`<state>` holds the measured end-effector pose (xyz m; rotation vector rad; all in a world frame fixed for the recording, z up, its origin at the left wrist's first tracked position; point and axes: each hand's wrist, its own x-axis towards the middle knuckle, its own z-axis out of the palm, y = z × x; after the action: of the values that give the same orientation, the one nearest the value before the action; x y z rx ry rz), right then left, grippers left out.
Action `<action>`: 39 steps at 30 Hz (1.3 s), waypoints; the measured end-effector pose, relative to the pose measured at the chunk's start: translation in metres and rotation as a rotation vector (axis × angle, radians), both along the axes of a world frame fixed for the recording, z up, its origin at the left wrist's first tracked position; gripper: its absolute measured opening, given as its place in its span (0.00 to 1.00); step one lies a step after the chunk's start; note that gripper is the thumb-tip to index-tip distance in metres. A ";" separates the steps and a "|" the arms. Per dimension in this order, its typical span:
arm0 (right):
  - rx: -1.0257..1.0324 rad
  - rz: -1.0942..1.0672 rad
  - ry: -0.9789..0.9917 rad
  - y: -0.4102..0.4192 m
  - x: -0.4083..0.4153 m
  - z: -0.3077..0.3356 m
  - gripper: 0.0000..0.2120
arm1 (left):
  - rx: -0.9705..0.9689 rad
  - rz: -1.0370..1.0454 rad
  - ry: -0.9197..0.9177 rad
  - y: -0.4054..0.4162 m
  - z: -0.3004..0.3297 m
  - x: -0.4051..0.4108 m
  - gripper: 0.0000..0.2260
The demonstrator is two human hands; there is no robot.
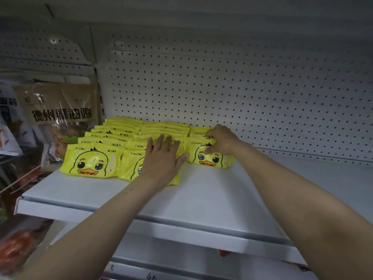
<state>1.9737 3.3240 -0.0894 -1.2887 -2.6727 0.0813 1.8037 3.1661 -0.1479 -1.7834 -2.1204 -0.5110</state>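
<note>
Looks like shelf-facing in progress. Three rows of flat yellow plastic wipe packs with a cartoon duck face run out from the white pegboard back panel across the white metal shelf.

The left hand is spread flat with straight fingers. It presses down on the middle-row front pack and grips nothing. The right hand has its fingers curled over the top edge of the right-row front pack, thumb on the duck's forehead, so it has a proper pinch on it. That pack leans back on the few behind it, and its face sits closer to the panel than the fronts of the other two rows.

My guess is the step is squaring up the right row while the middle one is steadied. The next move probably calls for a short slide away from the panel to line up the fronts, with the grip low enough that the pack doesn't flop.

There's plenty of room: bare shelf along the panel past the right row, and a wide strip before the front lip. The tight spot is the left-row front pack, which sits near the shelf's end beside a brown paper food bag.
</note>
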 end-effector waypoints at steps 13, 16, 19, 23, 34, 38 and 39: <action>0.030 -0.091 0.068 -0.016 -0.009 0.006 0.34 | -0.010 -0.017 -0.076 0.006 0.022 -0.005 0.33; 0.053 -0.129 0.083 -0.024 -0.009 0.016 0.34 | -0.009 -0.044 -0.152 0.010 0.041 -0.015 0.28; 0.060 -0.107 0.138 -0.043 -0.009 0.034 0.29 | 0.048 -0.082 -0.236 0.003 0.062 -0.026 0.26; 0.047 0.003 0.238 -0.080 -0.009 0.061 0.27 | 0.090 -0.091 -0.372 -0.023 0.083 -0.039 0.24; 0.248 0.235 0.189 -0.204 0.011 0.083 0.27 | 0.244 0.009 -0.258 -0.167 0.103 -0.011 0.24; 0.286 0.309 0.184 -0.257 0.014 0.069 0.27 | 0.239 0.121 -0.170 -0.232 0.090 0.006 0.26; 0.282 0.327 0.181 -0.271 0.013 0.065 0.27 | 0.233 0.147 -0.154 -0.248 0.085 0.009 0.25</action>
<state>1.9865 3.0535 -0.0244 -0.7212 -2.5957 -0.1271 1.8130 2.9178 -0.0627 -1.4912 -2.1692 -0.8408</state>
